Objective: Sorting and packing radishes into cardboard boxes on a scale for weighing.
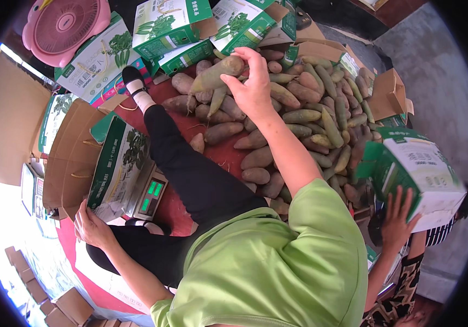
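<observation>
My right hand (254,87) is raised over a big heap of radishes (305,101). Its thumb and fingers are closed around the thick end of one long green radish (212,77), whose thin root points down and left. At the left, my left hand (89,226) grips the near edge of an open green and white carton (119,169), brown on its inside. That carton rests on a digital scale (151,197) with a lit green display. From this angle the inside of the carton is mostly hidden.
At the right, another person's hand (398,215) steadies a green and white carton (416,169). More printed cartons (171,27) are stacked at the back, beside a pink fan (66,22). My outstretched leg (190,163) crosses the red floor covering (225,155). Brown boxes (73,305) lie lower left.
</observation>
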### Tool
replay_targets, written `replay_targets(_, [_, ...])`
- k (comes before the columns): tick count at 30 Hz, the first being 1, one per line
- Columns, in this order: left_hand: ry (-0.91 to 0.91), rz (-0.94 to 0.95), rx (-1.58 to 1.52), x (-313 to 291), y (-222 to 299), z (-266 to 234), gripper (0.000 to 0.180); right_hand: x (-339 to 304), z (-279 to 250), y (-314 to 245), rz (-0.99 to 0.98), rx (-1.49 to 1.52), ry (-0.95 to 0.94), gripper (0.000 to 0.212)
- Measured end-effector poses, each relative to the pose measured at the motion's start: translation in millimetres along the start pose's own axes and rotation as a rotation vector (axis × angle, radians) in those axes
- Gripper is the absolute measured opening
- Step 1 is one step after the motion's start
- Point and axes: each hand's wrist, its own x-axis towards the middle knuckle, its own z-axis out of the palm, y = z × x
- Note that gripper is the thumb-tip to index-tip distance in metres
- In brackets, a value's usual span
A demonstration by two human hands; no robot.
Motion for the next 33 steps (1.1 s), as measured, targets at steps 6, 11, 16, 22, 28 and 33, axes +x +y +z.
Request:
replay_targets(6, [0.005,0.01,-0.017,1.2,4.1,-2.8,0.02,-12.6,3.1,-3.2,-0.029,-0.033,-0.023,0.054])
replay_targets(11, [0.018,0.02,-0.011,-0.1,0.9,-3.6,0.021,-45.8,3.2,6.6,-0.004,-0.068,-0.113,0.057])
replay_targets(16, [0.026,0.033,-0.029,1.3,3.0,-4.5,0.022,-87.7,2.1,30.2,0.124,-0.114,-0.241,0.055])
replay_targets(22, [0.009,0.011,-0.024,1.2,4.0,-4.1,0.023,-141.6,0.2,54.8,0.266,-0.189,-0.363,0.055])
replay_targets(28, [0.017,0.005,-0.03,-2.7,-3.0,-5.3,0.023,-181.1,-0.1,63.2,0.34,-0.198,-0.441,0.055])
replay_targets(33, [0.02,-0.005,-0.05,-3.0,-3.9,-4.4,0.023,-202.8,5.0,66.0,0.329,-0.256,-0.507,0.059])
